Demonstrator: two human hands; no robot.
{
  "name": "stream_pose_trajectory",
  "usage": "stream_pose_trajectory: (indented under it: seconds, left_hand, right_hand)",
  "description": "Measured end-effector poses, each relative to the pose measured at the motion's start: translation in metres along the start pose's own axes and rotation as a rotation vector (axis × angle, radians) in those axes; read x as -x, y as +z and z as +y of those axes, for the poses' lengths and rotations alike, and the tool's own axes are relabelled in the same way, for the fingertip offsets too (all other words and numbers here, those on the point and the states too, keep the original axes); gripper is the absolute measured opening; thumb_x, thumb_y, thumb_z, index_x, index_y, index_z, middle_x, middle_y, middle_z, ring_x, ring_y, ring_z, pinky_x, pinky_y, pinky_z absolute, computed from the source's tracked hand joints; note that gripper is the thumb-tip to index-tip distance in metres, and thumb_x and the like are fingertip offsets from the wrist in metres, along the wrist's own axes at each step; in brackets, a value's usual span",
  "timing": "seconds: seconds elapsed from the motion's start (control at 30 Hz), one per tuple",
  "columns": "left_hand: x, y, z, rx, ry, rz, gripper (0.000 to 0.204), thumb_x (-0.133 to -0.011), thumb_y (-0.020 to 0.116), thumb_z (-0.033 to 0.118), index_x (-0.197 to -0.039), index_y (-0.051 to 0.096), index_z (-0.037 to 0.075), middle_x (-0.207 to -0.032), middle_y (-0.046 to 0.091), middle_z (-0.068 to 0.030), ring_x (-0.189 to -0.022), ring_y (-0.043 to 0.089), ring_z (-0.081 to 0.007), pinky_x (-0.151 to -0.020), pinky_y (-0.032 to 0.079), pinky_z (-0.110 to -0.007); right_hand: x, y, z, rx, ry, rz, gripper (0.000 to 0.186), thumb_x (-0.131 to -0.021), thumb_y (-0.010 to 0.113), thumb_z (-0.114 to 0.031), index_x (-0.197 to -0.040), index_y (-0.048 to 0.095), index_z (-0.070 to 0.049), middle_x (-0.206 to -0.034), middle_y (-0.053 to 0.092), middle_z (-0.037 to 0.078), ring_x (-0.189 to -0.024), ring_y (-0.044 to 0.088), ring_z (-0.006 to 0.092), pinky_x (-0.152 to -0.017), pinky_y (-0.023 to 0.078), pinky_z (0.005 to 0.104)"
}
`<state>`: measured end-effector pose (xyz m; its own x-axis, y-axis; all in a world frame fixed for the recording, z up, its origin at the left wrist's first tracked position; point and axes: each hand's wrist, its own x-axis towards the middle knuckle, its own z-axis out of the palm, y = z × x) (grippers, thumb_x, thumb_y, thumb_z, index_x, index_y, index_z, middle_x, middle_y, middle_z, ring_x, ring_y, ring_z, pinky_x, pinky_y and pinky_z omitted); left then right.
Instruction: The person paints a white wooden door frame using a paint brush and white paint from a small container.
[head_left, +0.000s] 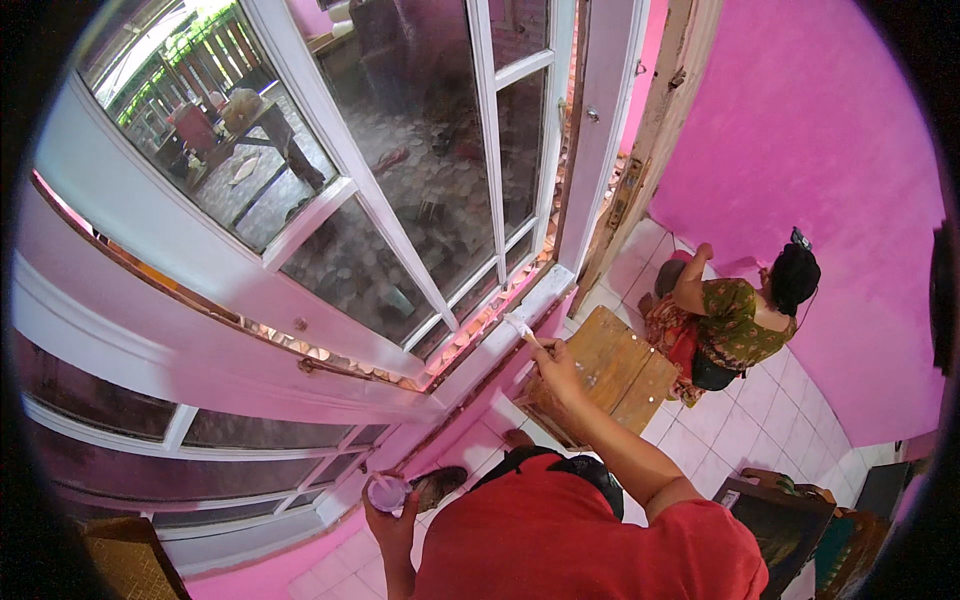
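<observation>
My right hand (555, 366) is closed around the handle of a paintbrush (521, 328) with pale, paint-covered bristles. The bristles are at the window sill (540, 298), which is whitish with pink patches; I cannot tell whether they touch it. Lower down, my left hand (392, 528) grips a small cup (388, 494) of pale lilac paint, its fingers wrapped round the side. Beyond the sill, the white-framed glass window (350, 190) stands swung out.
A worn wooden stool or small table (618, 368) stands right of my right forearm. Farther right, another person (742, 318) sits low on the tiled floor (780, 395), facing the pink wall (800, 130). Dark furniture (770, 520) fills the lower right.
</observation>
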<state>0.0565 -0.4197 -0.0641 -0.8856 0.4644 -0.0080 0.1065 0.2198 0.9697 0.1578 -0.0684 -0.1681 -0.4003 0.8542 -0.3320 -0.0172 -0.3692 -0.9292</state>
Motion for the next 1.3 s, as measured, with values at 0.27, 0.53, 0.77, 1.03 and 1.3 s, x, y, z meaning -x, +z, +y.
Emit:
stream_pose_trajectory:
  seconds: [0.27, 0.53, 0.77, 1.03, 1.3]
  left_hand:
    - [-0.002, 0.001, 0.0, -0.038, 0.023, 0.055, 0.063, -0.078, 0.079, 0.002, -0.131, 0.045, 0.002, -0.116, 0.06, -0.0115, -0.106, 0.06, -0.0215, -0.093, 0.049, -0.035]
    - [0.001, 0.008, -0.004, -0.026, -0.022, 0.107, 0.067, -0.077, 0.078, 0.0, -0.133, 0.044, 0.003, -0.124, 0.058, -0.0124, -0.114, 0.059, -0.0237, -0.097, 0.048, -0.037]
    - [0.012, 0.023, 0.004, -0.084, -0.045, 0.124, 0.065, -0.079, 0.078, 0.005, -0.134, 0.044, 0.004, -0.127, 0.056, -0.0117, -0.115, 0.059, -0.0234, -0.094, 0.051, -0.036]
    - [0.036, 0.026, 0.009, 0.013, -0.079, 0.172, 0.066, -0.074, 0.082, 0.003, -0.13, 0.046, 0.004, -0.122, 0.058, -0.01, -0.112, 0.057, -0.021, -0.095, 0.049, -0.035]
    - [0.086, -0.003, -0.01, 0.065, 0.015, 0.171, 0.065, -0.075, 0.081, 0.002, -0.13, 0.046, 0.005, -0.123, 0.058, -0.0108, -0.113, 0.057, -0.0214, -0.098, 0.047, -0.036]
  right_hand:
    - [-0.045, -0.002, 0.02, 0.072, -0.035, 0.067, 0.021, -0.097, 0.06, -0.02, -0.108, 0.056, -0.003, -0.078, 0.057, 0.002, -0.06, 0.05, 0.0085, -0.049, 0.04, 0.0241]
    - [-0.052, 0.006, 0.02, 0.017, 0.107, 0.02, 0.017, -0.099, 0.057, -0.021, -0.106, 0.055, -0.005, -0.077, 0.056, 0.003, -0.056, 0.05, 0.0098, -0.046, 0.039, 0.0244]
    - [-0.053, 0.003, 0.038, 0.059, 0.139, -0.041, 0.019, -0.1, 0.056, -0.023, -0.101, 0.056, -0.004, -0.071, 0.055, 0.003, -0.052, 0.049, 0.0101, -0.043, 0.038, 0.0257]
    - [-0.019, 0.009, 0.035, 0.042, 0.221, -0.133, 0.025, -0.102, 0.051, -0.028, -0.091, 0.053, -0.005, -0.068, 0.055, 0.003, -0.051, 0.049, 0.0104, -0.04, 0.037, 0.0276]
    - [0.071, -0.003, 0.036, 0.138, 0.22, -0.277, 0.031, -0.104, 0.047, -0.033, -0.09, 0.054, -0.006, -0.07, 0.058, 0.003, -0.052, 0.049, 0.0092, -0.044, 0.04, 0.0252]
